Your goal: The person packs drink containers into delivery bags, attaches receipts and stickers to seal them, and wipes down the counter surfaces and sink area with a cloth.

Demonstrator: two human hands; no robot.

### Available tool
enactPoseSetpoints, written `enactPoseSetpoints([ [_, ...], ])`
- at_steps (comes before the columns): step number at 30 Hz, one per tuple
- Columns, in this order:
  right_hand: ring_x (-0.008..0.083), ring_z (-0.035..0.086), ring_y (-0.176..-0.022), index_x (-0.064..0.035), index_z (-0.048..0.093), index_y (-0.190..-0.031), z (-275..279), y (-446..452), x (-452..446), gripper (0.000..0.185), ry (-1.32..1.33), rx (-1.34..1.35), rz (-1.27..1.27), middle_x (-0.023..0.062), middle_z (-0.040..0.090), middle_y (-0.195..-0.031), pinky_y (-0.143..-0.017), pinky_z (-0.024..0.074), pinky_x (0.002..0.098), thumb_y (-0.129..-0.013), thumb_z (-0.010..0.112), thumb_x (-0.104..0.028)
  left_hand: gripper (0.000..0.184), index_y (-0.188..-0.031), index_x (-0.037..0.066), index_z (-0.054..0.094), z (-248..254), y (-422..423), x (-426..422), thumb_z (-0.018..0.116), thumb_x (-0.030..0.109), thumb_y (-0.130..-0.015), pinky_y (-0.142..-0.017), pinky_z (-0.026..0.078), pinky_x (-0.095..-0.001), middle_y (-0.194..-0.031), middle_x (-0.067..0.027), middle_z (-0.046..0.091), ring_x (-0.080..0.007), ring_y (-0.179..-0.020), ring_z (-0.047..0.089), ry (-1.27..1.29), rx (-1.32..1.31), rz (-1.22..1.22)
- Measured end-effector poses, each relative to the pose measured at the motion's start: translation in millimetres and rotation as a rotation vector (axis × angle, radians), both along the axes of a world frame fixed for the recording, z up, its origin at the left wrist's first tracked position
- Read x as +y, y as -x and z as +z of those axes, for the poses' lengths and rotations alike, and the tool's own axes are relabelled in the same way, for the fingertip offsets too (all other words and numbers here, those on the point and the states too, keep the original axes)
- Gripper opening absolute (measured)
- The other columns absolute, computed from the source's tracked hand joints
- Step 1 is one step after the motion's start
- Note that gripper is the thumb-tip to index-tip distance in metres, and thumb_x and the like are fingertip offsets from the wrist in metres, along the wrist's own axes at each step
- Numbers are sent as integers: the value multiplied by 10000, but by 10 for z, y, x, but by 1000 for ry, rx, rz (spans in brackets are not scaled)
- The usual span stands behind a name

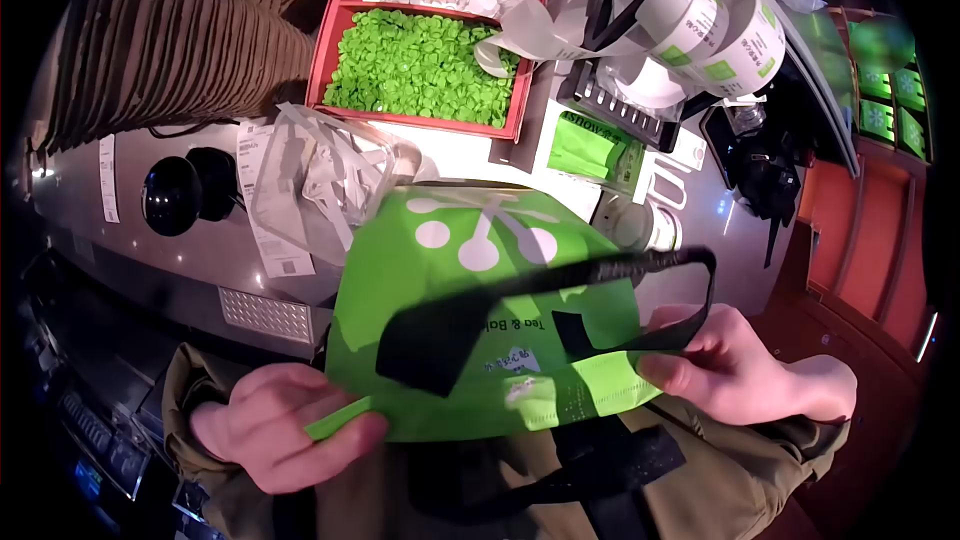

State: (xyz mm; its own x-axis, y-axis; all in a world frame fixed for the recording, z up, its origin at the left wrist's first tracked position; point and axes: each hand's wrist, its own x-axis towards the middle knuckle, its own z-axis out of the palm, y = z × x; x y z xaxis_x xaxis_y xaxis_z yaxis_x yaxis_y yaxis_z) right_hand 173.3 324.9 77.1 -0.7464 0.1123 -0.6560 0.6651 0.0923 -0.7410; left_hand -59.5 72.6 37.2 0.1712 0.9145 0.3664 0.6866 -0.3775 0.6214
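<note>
A green tote bag [400,270] with white printed dots and lettering stands in front of my body, its hemmed opening edge towards me. At the left end of that edge, my left hand [300,425] pinches the green hem between thumb and fingers. My right hand [725,365] grips the right end of the hem, with its thumb on the near side. One black strap handle [500,295] arches over the bag's printed face, close to my right fingers. Another black strap [560,485] hangs below the hem against my clothing.
Behind the bag is a red divided box [330,50] of small green and white pieces. Sticker rolls [740,35] stand at the back right, near a green packet [590,148]. Stacked brown cardboard [180,50], a clear plastic bag [330,170] and a round black device [172,196] occupy the left.
</note>
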Motion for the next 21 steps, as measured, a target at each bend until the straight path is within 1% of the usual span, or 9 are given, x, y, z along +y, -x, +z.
enactPoseSetpoints([
  [1,184,416,-480,25,444,-571,4,-17,-22,303,-11,-29,15,92,403,-508,-451,321,325,-808,581,-105,209,-855,24,599,0,-35,-28,616,38,-647,-653,468,-347,-767,-121,589,-215,-629,527,-10,91,29],
  [2,192,422,-484,21,438,-565,13,-21,-38,312,-24,-56,34,97,405,-511,-449,326,332,-806,585,-111,210,-864,59,640,-11,-52,-6,606,51,-657,-718,464,-257,-762,-49,596,-133,-645,520,-58,199,70],
  [4,219,441,-500,4,403,-532,73,58,-2,337,-56,-123,127,109,436,-578,-441,341,342,-780,602,-106,215,-856,68,647,-2,-60,-51,599,77,-646,-744,455,-262,-742,-36,591,-132,-641,519,-58,214,69],
  [6,215,481,-564,23,531,-704,24,77,37,118,-32,51,214,104,487,-713,-461,369,314,-744,599,-65,230,-830,91,661,-94,-147,-142,558,113,-626,-809,438,-273,-701,-7,579,-132,-631,513,-139,205,138],
  [7,207,495,-588,26,568,-786,15,105,38,94,-10,62,206,101,500,-751,-467,376,307,-737,592,-51,197,-791,87,639,-136,-182,-168,563,117,-612,-780,451,-302,-674,-27,580,-144,-601,519,-179,184,144],
  [8,188,506,-624,15,576,-935,60,138,86,189,86,-91,244,92,505,-757,-487,395,294,-763,586,-62,166,-752,84,616,-166,-207,-178,568,120,-598,-750,464,-331,-646,-47,581,-157,-571,524,-221,167,147],
  [13,168,471,-594,27,580,-878,114,224,46,150,79,-201,211,80,479,-720,-517,402,274,-801,592,-101,110,-703,85,607,-152,-178,-122,565,117,-605,-796,451,-328,-614,-56,586,-135,-533,528,-258,200,95],
  [15,136,449,-586,43,574,-799,116,230,21,136,83,-215,166,67,479,-704,-502,364,257,-804,598,-91,111,-712,77,608,-153,-164,-142,563,107,-615,-821,442,-340,-642,-60,589,-135,-536,527,-240,210,85],
  [21,157,440,-610,43,562,-792,81,124,20,156,62,-196,236,72,462,-693,-504,359,273,-821,576,-110,134,-775,50,605,-61,-102,-111,552,69,-654,-855,432,-373,-732,-84,589,-149,-591,533,-134,240,38],
])
